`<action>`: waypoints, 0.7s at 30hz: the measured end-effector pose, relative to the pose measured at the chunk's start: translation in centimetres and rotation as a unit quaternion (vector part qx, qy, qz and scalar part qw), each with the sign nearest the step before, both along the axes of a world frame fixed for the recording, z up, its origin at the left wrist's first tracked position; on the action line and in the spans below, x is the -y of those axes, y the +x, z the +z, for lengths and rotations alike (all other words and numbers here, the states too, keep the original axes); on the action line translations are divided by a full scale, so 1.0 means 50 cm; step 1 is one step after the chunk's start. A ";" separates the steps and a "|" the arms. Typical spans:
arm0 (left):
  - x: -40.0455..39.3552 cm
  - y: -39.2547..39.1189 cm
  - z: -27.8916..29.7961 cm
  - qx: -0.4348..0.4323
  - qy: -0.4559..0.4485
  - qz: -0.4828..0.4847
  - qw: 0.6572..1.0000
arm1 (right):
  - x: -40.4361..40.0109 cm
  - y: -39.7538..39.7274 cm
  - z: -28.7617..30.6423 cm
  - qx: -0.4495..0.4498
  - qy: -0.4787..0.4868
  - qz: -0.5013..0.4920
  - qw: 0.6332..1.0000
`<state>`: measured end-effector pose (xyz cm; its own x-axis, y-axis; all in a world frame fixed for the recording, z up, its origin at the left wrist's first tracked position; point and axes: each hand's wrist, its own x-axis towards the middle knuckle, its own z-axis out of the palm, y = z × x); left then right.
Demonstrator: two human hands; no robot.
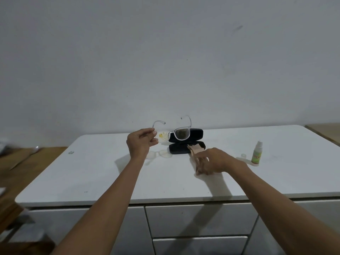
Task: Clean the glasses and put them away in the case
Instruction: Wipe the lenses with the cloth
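Observation:
My left hand (141,142) holds clear-framed glasses (181,133) up above the white countertop, pinching the left rim; their temples point away from me. Yellowish smudges show on the left lens. Behind the glasses lies an open black case (195,134) near the wall. My right hand (211,161) hovers low over the counter in front of the case, with a beige cleaning cloth (196,150) in its fingers; one end of the cloth reaches over the case's front half.
A small spray bottle (257,153) with a green label stands on the white countertop (110,177) to the right, its clear cap (243,155) beside it. Drawers run below the front edge. A wooden surface (22,162) lies left.

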<state>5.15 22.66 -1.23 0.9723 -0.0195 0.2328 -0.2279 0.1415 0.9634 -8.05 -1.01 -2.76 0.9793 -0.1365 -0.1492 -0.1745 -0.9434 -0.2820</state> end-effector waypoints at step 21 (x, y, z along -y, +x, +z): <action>-0.015 -0.013 0.020 0.026 0.034 0.066 0.997 | -0.074 0.036 0.005 0.183 0.770 -0.209 0.574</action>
<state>4.51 23.43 -0.22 0.9538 0.0906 0.2865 -0.2910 0.0407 0.9559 -6.26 2.71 -2.52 0.9131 -0.3533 -0.2037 0.0412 0.5770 -0.8157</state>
